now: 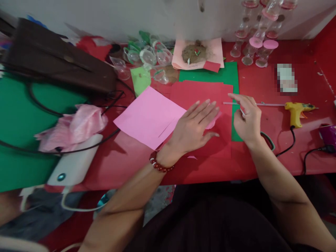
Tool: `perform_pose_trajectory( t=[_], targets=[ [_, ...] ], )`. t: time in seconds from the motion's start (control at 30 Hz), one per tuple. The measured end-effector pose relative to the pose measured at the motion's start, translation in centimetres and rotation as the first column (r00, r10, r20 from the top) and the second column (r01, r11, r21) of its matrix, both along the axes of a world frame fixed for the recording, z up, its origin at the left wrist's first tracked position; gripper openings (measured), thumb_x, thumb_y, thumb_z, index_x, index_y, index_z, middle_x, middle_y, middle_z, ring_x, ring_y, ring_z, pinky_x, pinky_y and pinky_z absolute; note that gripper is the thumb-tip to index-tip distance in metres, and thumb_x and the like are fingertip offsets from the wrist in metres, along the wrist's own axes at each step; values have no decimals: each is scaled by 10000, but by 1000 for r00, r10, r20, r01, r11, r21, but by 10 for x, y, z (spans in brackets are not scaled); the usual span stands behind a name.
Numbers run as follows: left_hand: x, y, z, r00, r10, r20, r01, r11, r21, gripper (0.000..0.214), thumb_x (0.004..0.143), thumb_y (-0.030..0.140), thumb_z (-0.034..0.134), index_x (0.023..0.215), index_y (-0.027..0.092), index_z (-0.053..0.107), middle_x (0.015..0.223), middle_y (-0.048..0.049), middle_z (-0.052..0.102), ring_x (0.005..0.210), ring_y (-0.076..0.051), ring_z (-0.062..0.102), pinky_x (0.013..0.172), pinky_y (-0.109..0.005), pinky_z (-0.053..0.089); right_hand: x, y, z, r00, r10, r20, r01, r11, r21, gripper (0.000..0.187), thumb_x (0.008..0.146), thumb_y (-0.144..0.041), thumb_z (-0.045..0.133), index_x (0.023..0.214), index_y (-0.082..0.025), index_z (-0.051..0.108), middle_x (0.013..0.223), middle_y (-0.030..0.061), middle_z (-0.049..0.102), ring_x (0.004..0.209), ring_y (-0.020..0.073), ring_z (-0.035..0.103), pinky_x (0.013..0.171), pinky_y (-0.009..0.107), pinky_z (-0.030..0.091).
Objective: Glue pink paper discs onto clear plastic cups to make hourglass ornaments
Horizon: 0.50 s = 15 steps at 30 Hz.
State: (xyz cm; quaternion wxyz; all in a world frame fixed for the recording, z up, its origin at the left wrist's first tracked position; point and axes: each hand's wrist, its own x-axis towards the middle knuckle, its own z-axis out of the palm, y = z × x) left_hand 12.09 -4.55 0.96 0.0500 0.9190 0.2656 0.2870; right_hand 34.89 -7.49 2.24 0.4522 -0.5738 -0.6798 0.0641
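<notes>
the pink sheet (147, 117) lies partly over the red paper (202, 89), 1 corner toward the wall (105, 17), with no clear long axis. it should be light, bendy and easily creased, best held by an edge. the left hand (194, 127) is flat, fingers extended, over a small pink piece (215, 120); the right hand (248, 119) is half curled, its hold unclear.

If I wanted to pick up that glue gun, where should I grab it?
Probably by the handle, from the near side: the glue gun lies with its handle toward the person, while the nozzle points right, away from that grip. Mind the cord at the handle's end; the stick juts out left.
</notes>
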Motion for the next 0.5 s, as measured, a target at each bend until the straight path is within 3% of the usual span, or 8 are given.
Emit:
perform_pose_trajectory(
  t=[0.1, 0.5],
  targets=[
    [4, 2, -2, 1000, -6, -22, 6, 1000, -4, 644, 1038, 484, 629, 1613, 224, 501, 1615, -154, 599, 1537, -324, 545, 1308, -576, 436, -1, 0, -1, 998, -26, -49, 27, 1000, 0, 654, 768, -21, 466, 1279, -306, 758, 1237, 49, 803, 1176, 274, 726, 1067, 524, 602],
    [3, 1, -14, 999, 44, 0, -43, 991, 129, 641, 1048, 377, 645, 1640, 225, 452, 1606, -139, 610, 1534, -290, 552, 1304, -502, 452, -7, -1, -2, 992, -10, -124, 5, 999, -46, 605, 789, -19, 455, 1238, -302, 746, 1221, 40, 796, 1167, 247, 725, 1071, 497, 599]
  ],
)
